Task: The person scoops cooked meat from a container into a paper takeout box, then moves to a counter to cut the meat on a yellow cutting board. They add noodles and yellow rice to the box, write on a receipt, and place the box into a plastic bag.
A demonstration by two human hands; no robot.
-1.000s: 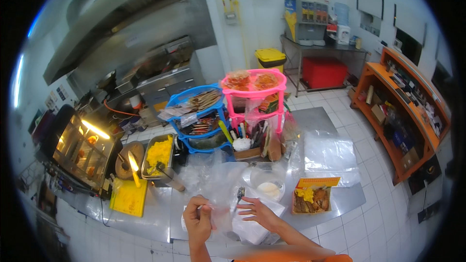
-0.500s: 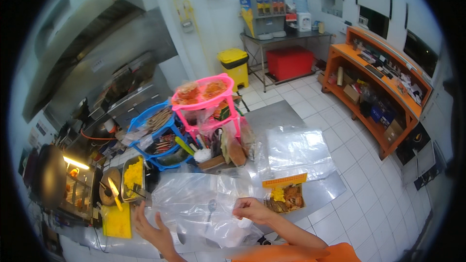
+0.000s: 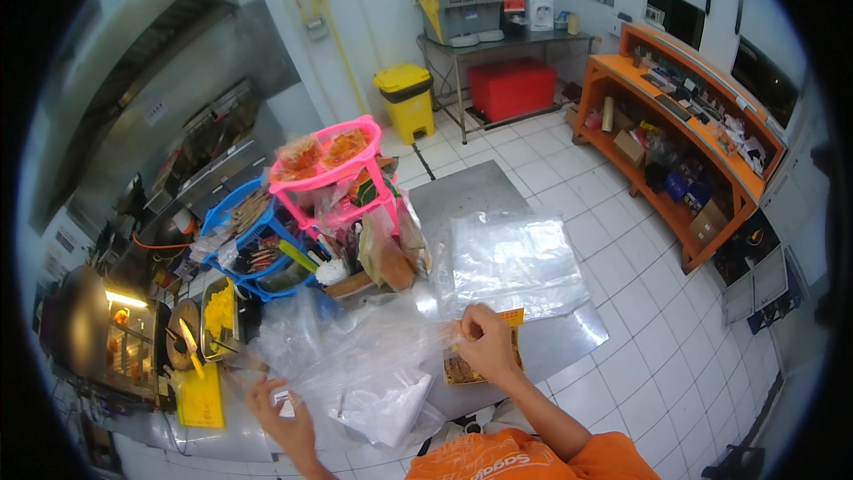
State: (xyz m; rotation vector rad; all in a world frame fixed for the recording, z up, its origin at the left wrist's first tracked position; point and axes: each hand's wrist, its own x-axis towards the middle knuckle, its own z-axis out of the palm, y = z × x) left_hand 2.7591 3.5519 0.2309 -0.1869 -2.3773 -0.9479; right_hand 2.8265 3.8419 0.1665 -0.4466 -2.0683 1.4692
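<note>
My right hand [image 3: 490,348] is closed in a pinch on the edge of a clear plastic bag [image 3: 373,347]. Creases run through the film from those fingers toward my left hand [image 3: 286,422]. The left fingers and thumb are apart beside the bag's left end, with a small white patch showing between them. Behind my right hand, partly hidden by it, a food box [image 3: 461,371] with an orange-yellow flap stands on the steel table [image 3: 466,188]. Something white [image 3: 382,404] lies under the plastic.
A stack of clear bags [image 3: 515,262] lies at the table's right. Beyond the work area stand a pink rack [image 3: 330,173] and blue baskets [image 3: 233,222] full of packets. At left are a tray of yellow food [image 3: 219,316], a knife [image 3: 189,347] and a yellow cutting board [image 3: 201,398].
My right hand has moved right and farther away, drawing the bag edge across and covering part of the food box. The plastic is now lifted and stretched. The whole view has shifted slightly.
</note>
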